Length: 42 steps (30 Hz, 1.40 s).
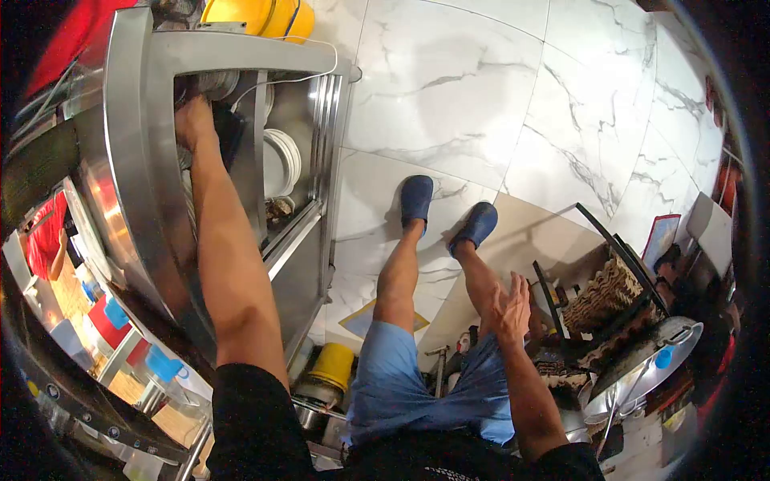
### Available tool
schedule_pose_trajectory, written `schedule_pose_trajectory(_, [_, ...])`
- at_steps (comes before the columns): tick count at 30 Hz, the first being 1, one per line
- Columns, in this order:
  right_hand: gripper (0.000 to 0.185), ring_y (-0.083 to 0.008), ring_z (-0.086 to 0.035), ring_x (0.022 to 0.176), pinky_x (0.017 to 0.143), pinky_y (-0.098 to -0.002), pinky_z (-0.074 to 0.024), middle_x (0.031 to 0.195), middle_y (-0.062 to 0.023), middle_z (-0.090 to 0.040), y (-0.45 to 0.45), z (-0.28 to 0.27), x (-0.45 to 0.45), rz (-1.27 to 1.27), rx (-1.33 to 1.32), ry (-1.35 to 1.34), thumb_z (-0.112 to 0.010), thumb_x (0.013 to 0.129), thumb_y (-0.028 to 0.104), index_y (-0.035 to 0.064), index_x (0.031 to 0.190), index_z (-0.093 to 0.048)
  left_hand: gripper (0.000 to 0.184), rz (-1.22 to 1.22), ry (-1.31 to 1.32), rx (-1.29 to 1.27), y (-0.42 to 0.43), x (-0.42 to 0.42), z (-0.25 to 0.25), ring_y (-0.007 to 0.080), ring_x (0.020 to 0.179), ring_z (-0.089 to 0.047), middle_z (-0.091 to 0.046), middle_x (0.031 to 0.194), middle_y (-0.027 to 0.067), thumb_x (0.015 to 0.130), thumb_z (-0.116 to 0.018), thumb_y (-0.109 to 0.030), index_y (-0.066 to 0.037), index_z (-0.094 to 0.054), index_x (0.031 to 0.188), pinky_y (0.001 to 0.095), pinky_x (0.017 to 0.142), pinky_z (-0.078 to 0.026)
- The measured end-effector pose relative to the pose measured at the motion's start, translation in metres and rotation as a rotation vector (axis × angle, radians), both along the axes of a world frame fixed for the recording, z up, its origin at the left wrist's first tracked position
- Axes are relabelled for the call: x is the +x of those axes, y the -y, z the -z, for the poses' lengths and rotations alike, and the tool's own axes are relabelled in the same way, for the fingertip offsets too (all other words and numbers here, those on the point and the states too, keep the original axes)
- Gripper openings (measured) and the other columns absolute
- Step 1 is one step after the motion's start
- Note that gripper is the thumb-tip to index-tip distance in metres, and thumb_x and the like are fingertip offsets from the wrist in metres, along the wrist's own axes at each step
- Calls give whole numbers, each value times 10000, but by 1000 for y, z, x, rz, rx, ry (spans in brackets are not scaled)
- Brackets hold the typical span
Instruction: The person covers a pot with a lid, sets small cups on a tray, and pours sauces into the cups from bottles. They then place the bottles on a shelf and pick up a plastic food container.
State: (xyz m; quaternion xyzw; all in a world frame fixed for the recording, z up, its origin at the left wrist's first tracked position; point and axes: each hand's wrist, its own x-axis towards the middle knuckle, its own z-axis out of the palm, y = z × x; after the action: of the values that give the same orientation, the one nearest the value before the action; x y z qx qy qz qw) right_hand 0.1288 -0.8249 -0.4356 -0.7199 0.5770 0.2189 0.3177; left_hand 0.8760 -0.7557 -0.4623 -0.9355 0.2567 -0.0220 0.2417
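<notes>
along the left side, the steel cabinet (233, 52) has a smooth grey frame. inside its opening, the left hand (195, 120) reaches into shadow, beside stacked round dishes (213, 82) and a dark, flat-sided object (230, 132); its fingertips are hidden, so i cannot tell whether it is spread or gripping. groping there could tip the dishes, since little light seems to reach them. a thin white cord (334, 50) loops over the frame and down beside the dark object; a snagged wrist might drag both. past the upright bar, white plates (292, 158) nest together, glossy and thin at the rim, so a careless knock could chip them. blue clogs (417, 195) stand on the polished, grey-veined floor (441, 88), which could turn slippery if wet. the right hand (510, 311) is empty, fingers apart and slightly bent, over the right leg; whether it touches, i cannot tell. farther right, a rough, wavy brown sheet (603, 301) sits near a shiny round pan (642, 381), which a backward elbow could jolt.
</notes>
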Motion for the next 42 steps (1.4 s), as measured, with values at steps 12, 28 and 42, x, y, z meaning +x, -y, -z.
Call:
schedule_pose_trajectory(12, [545,-438,-519,1281,1067,-474,-462,1370,-266,-545,-2,7,1,-13,-29,-18,-597,969,385,-30,1320,-562,408,-313,-56,-144,-15,51,43,402,1058,-697,-720,1157,208,1004,-443,-292,-36,-739,1122,482,915,-549])
schedule_pose_trajectory(28, [484,-442,-579,1185,1001,-482,-499,1321,-262,-578,5,3,14,2,22,13,-586,976,383,-13,1254,-593,202,-178,37,131,31,-50,-39,367,1086,-676,-729,1105,164,955,-537,-114,-59,-725,1004,486,917,-546])
schedule_pose_trajectory(42, [451,-443,-591,1123,957,-488,-502,1219,-241,-608,5,-3,15,-27,-52,79,-598,956,343,6,1255,-584,353,-175,-10,-1393,42,-219,-74,232,865,-580,-654,925,88,810,-878,-274,-1,-656,845,387,792,-498])
